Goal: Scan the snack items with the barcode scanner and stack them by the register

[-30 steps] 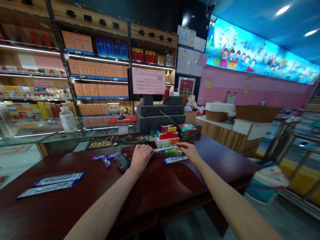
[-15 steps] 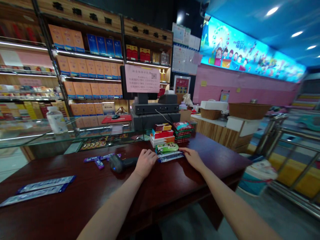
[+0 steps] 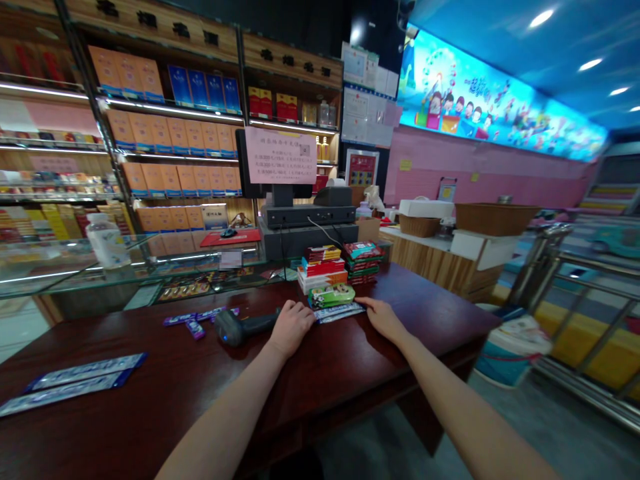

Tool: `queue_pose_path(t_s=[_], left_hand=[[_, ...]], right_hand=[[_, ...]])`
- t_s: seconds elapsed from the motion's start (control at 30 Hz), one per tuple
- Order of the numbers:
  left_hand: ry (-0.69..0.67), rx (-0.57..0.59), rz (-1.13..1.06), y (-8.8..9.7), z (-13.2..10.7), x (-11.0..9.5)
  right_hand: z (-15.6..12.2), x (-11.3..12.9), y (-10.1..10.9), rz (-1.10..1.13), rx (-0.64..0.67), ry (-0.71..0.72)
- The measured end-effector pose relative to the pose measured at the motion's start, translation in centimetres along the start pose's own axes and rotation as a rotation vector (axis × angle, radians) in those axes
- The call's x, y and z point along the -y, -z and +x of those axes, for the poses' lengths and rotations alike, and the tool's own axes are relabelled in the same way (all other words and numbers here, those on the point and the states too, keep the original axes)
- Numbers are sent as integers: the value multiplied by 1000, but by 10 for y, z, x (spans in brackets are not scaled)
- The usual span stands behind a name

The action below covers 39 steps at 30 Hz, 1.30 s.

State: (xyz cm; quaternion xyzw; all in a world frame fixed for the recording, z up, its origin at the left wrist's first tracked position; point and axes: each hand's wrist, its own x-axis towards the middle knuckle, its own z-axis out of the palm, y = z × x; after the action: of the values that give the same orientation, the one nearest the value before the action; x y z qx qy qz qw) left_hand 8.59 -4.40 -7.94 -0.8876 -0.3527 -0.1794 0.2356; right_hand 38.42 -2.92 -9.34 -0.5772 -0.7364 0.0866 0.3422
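Shop interior. Lit wooden shelving (image 3: 165, 107) covers the back wall, with orange and blue cartons ranked by kind, faces outward, apparently for display. A glass display counter (image 3: 75, 263) runs before it, and a till terminal (image 3: 310, 217) stands toward its right end. A printed notice (image 3: 280, 155) is fixed to the back of the monitor, presumably to be read from this side.

The dark wooden counter (image 3: 410, 327) in the foreground carries the small goods. Two stacks of boxed packets (image 3: 340, 265) stand at its far edge by the till, seemingly kept there to leave the front free. A green snack packet (image 3: 333, 295) lies just before them, and a blue-and-white packet (image 3: 339, 312) lies flat just nearer. The right hand (image 3: 383, 319) is extended, not clenched, its tips on that packet's right end; any hold cannot be told. The left hand (image 3: 293, 328) rests palm down, loosely curved, beside the packet's left end. The handle of a handheld barcode scanner (image 3: 235, 327) runs up to it; contact cannot be told. Purple bars (image 3: 195, 323) lie left of the scanner.
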Motion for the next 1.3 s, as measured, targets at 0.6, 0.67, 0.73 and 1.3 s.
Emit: queue_pose_path(t_s=[0.6, 0.67, 0.73, 1.3], left_hand=[[-7, 44, -11, 15, -1, 2], [0, 41, -13, 18, -2, 3], [10, 38, -14, 21, -2, 4], [151, -188, 60, 49, -30, 42]], right_hand=[[2, -7, -4, 5, -51, 5], [2, -5, -3, 17, -76, 6], [2, -2, -3, 19, -91, 15], [13, 63, -16, 22, -90, 299]])
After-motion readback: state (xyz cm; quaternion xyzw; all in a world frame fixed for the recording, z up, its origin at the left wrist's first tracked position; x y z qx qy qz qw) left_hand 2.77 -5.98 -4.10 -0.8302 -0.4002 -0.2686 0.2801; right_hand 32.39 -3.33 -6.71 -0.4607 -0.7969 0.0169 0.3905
